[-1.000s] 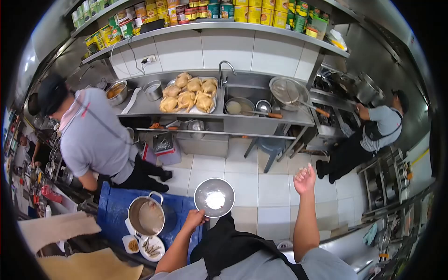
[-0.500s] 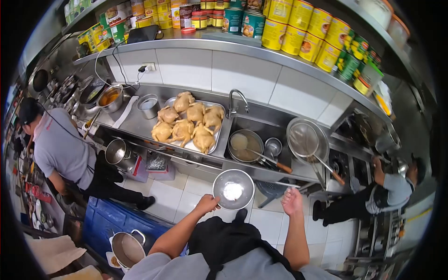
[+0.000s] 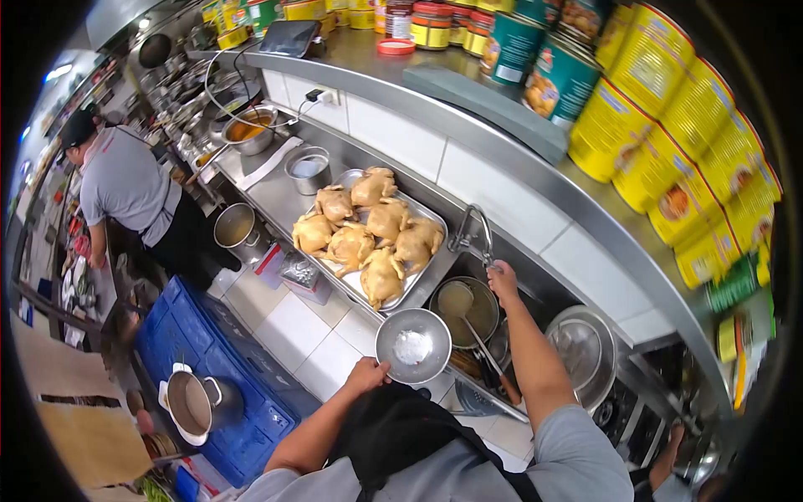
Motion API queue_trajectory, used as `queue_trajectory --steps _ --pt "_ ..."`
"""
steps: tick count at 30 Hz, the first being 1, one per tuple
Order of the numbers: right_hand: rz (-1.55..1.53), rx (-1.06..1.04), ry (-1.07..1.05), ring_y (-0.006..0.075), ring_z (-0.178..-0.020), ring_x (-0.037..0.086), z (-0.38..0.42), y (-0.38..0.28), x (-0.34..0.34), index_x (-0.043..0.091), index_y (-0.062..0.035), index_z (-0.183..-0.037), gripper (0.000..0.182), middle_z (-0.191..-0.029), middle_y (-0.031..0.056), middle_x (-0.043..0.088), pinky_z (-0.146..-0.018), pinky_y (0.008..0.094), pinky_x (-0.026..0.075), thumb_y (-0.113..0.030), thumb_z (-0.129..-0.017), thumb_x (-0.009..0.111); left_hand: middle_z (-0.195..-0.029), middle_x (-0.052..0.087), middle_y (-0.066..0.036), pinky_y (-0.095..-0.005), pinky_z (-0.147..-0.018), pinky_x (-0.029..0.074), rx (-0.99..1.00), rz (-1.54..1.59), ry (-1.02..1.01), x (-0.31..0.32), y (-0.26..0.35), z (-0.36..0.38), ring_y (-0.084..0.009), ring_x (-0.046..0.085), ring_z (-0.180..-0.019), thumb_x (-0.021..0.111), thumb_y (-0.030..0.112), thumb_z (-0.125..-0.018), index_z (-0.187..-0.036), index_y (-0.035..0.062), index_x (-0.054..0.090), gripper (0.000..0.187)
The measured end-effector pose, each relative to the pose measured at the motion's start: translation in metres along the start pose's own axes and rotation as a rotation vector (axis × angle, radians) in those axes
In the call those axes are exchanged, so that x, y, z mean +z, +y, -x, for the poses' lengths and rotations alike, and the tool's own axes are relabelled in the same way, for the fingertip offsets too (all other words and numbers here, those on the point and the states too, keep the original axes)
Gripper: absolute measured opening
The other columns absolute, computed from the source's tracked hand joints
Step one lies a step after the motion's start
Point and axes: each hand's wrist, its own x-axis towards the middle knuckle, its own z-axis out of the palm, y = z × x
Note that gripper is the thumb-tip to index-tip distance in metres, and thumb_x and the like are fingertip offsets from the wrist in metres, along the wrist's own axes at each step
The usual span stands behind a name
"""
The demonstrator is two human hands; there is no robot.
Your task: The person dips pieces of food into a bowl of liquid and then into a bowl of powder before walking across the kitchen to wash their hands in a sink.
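Observation:
A round metal bowl hangs over the floor in front of me, bright light glaring off its inside. My left hand is closed on its near left rim. Stretched over the sink, my right hand grips the end of the faucet spout with curled fingers. Below that hand, a pot of cloudy liquid sits in the sink, and a wooden-handled ladle leans in it. Left of the faucet lies a metal tray holding several whole plucked chickens.
Large metal strainers and basins stand right of the sink. A shelf loaded with cans runs above. A blue chest carries a white-handled pot. A co-worker bends at the left counter; another person's arm shows at lower right.
My right hand has moved up and forward from beside the bowl to the faucet. The view has turned and come closer to the sink. My left hand still holds the bowl.

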Motion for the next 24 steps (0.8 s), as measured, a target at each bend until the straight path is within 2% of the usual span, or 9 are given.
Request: queue_trajectory --steps 2,6,9,10,14,17,19,20,24 --pt "0.098 -0.107 0.091 0.0096 -0.058 0.052 -0.041 0.003 0.009 0.061 -0.0031 -0.109 0.022 -0.071 0.0015 0.056 -0.051 0.0259 0.043 -0.015 -0.091 0.064 -0.076 0.074 -0.009 -0.0331 -0.068 0.056 0.005 0.015 -0.009 0.003 0.006 -0.01 -0.0175 0.068 -0.065 0.054 0.038 -0.089 -0.082 -0.0031 0.072 0.046" --pt "0.227 -0.26 -0.099 0.0113 -0.063 0.055 -0.097 0.025 0.014 0.054 0.002 -0.132 0.044 -0.072 0.0028 0.057 -0.057 0.027 0.045 -0.017 -0.092 0.061 -0.075 0.073 -0.009 -0.0334 -0.067 0.055 -0.012 -0.007 -0.08 -0.001 0.023 -0.031 -0.0185 0.068 -0.065 0.056 0.039 -0.088 -0.082 -0.0035 0.072 0.046" --pt "0.297 -0.258 -0.046 0.0145 -0.069 0.063 -0.096 0.033 0.024 0.063 -0.0025 -0.117 0.033 -0.075 0.0073 0.066 -0.065 0.0345 0.049 -0.022 -0.09 0.065 -0.074 0.073 -0.01 -0.0344 -0.068 0.055 0.06 -0.038 -0.049 0.001 0.029 -0.049 -0.0207 0.068 -0.065 0.057 0.04 -0.087 -0.079 -0.0027 0.072 0.046" --pt "0.343 -0.362 -0.04 0.0257 -0.071 0.065 -0.099 0.034 0.026 0.064 -0.0022 -0.107 0.029 -0.076 0.0132 0.065 -0.07 0.0398 0.05 -0.025 -0.09 0.063 -0.074 0.073 -0.01 -0.0344 -0.068 0.055 0.062 -0.03 -0.045 0.002 0.033 -0.054 -0.0207 0.068 -0.065 0.057 0.04 -0.087 -0.079 -0.0027 0.072 0.046" --pt "0.588 -0.522 0.105 0.0489 -0.088 0.06 -0.087 -0.003 0.03 0.062 0.0001 -0.1 0.029 -0.085 0.0258 0.064 -0.078 0.0492 0.049 -0.026 -0.089 0.057 -0.072 0.072 -0.011 -0.0351 -0.066 0.055 0.047 0.002 -0.107 0.002 0.044 -0.069 -0.0211 0.068 -0.064 0.058 0.038 -0.086 -0.078 -0.0035 0.071 0.044" --pt "0.583 -0.742 0.156 0.049 -0.093 0.06 -0.095 0.007 0.033 0.063 0.0003 -0.096 0.028 -0.088 0.0278 0.064 -0.081 0.0521 0.048 -0.026 -0.088 0.057 -0.07 0.072 -0.011 -0.0349 -0.064 0.055 0.058 -0.001 -0.134 0.01 0.039 -0.082 -0.0208 0.068 -0.061 0.058 0.037 -0.086 -0.077 -0.0037 0.071 0.044" --pt "0.65 -0.624 0.16 0.0493 -0.095 0.059 -0.096 0.015 0.035 0.064 0.0009 -0.09 0.027 -0.088 0.0286 0.064 -0.081 0.0536 0.047 -0.025 -0.087 0.057 -0.069 0.072 -0.011 -0.0348 -0.063 0.055 0.073 0.007 -0.159 0.013 0.04 -0.089 -0.0207 0.067 -0.06 0.057 0.037 -0.087 -0.076 -0.0037 0.071 0.044" --pt "0.819 -0.715 0.168 0.0387 -0.084 0.069 -0.109 0.029 0.032 0.067 -0.0059 -0.115 0.034 -0.088 0.0247 0.068 -0.075 0.044 0.054 -0.013 -0.082 0.062 -0.069 0.072 -0.011 -0.0346 -0.063 0.055 0.076 0.004 -0.16 0.011 0.042 -0.089 -0.0205 0.068 -0.06 0.057 0.037 -0.087 -0.076 -0.0037 0.071 0.044" --pt "0.724 -0.825 0.207 0.0336 -0.07 0.066 -0.12 0.043 0.034 0.067 -0.0046 -0.115 0.032 -0.081 0.0225 0.067 -0.067 0.0374 0.051 -0.011 -0.084 0.063 -0.069 0.072 -0.012 -0.0344 -0.063 0.055 0.076 -0.008 -0.167 0.006 0.048 -0.096 -0.0201 0.068 -0.06 0.057 0.036 -0.086 -0.076 -0.0039 0.071 0.044"
